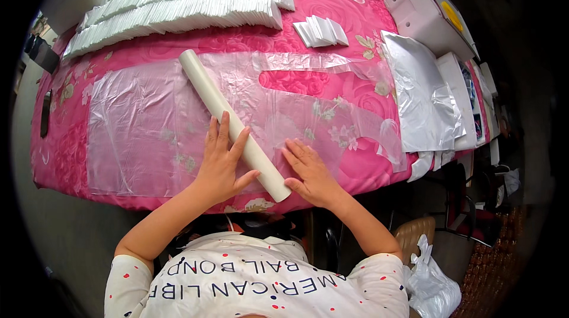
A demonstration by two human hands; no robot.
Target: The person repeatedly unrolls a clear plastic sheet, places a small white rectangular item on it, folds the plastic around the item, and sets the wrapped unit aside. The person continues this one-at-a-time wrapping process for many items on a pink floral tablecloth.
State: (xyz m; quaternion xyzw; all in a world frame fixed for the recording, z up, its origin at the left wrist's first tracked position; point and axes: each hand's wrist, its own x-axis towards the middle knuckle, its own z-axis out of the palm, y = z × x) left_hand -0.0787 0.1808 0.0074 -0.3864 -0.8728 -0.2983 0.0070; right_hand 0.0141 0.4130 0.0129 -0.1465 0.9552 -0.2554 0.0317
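Note:
A clear plastic apron [136,122], thin and see-through, lies spread flat across the pink floral cloth, with its neck opening and straps toward the right. On top of it, slanting from far left to near right, rests a pale cream tube [207,90]. My left hand [222,167] has its fingers spread, and they lie over the tube's middle and lower part. Flat on the plastic just right of the tube's near end is my right hand [309,173], fingers stretched out, thumb close to the tube. Neither hand is wrapped round anything.
Long rows of folded white packets [195,7] fill the far left, with a small packet pile [320,32] beside them. At the right lie silvery-white plastic sheets [421,93] near a white foam box [424,13]. A dark object [45,113] sits at the left edge.

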